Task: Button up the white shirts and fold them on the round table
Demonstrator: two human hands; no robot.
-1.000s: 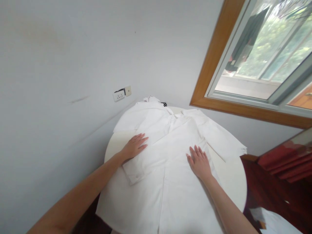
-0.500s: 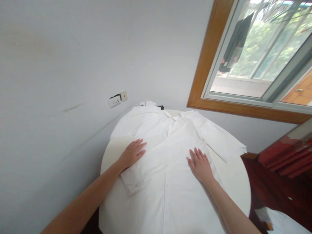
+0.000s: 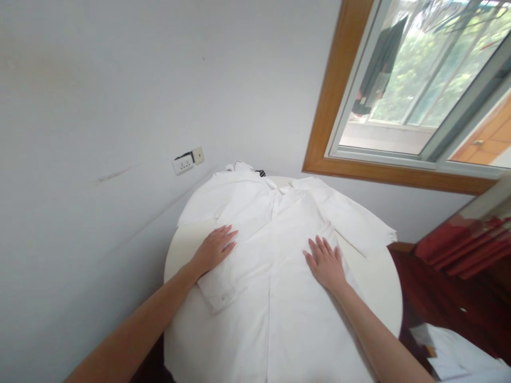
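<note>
A white long-sleeved shirt [image 3: 259, 330] lies spread over a round white table [image 3: 389, 287], its buttoned front facing up and its collar toward the wall. One sleeve is folded across the body, with the cuff at the lower left; the other reaches out to the right. My left hand [image 3: 215, 247] rests flat on the shirt's left side, over the folded sleeve, fingers stretched. On the right side of the body, my right hand [image 3: 325, 263] lies palm down with fingers spread. Neither hand grips the cloth.
Behind the table is a white wall [image 3: 247, 80] with a power socket [image 3: 183, 164]. A wood-framed window [image 3: 331, 96] is at upper right. Red curtain cloth [image 3: 459, 244] hangs at right. White cloth [image 3: 459, 351] lies at lower right, above the dark red floor [image 3: 435, 298].
The whole view has shifted slightly, with the window and curtain a little further left. Both hands stay flat on the shirt in nearly the same places.
</note>
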